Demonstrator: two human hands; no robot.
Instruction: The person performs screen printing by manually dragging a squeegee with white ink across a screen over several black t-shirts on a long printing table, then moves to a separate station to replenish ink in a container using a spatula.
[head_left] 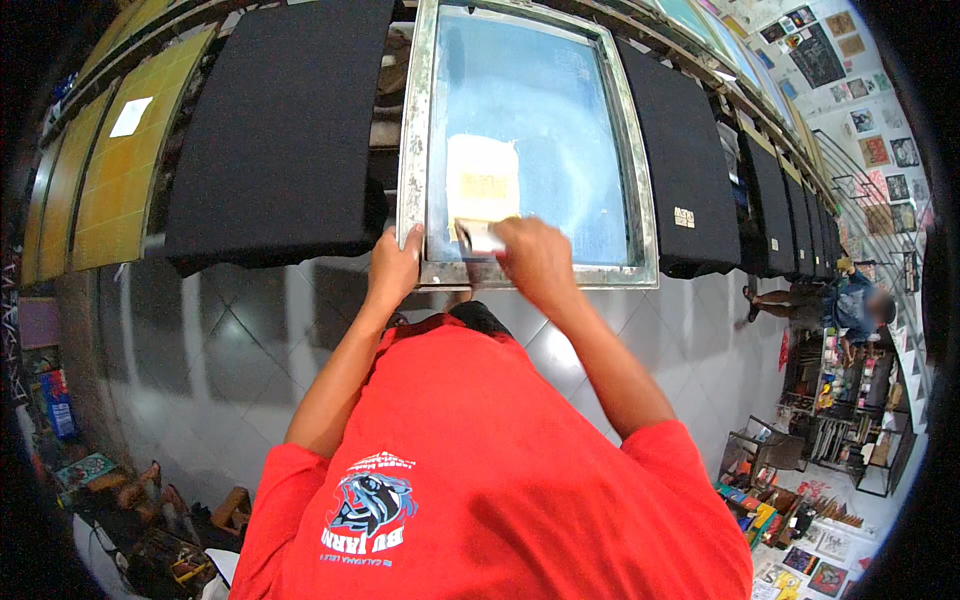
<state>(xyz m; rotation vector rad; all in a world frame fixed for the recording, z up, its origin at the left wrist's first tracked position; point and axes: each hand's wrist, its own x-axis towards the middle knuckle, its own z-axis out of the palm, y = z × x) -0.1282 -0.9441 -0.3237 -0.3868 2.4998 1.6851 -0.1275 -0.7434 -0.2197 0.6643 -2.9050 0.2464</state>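
Note:
A silk-screen frame with pale blue mesh lies in front of me. My left hand grips its near left corner, the thumb up along the rail. In my right hand is a small squeegee, tilted over the near part of the mesh; motion blurs its edge. Just beyond the squeegee, a whitish patch on the mesh surrounds a small yellowish design area. Cream ink shows close to the blade. What lies under the screen is mostly hidden.
Black cloth panels hang over boards on the left, and another black panel with a small cream print is on the right. Yellow boards stand farther left. Another person is at the far right, near shelves. Grey tiles cover the floor.

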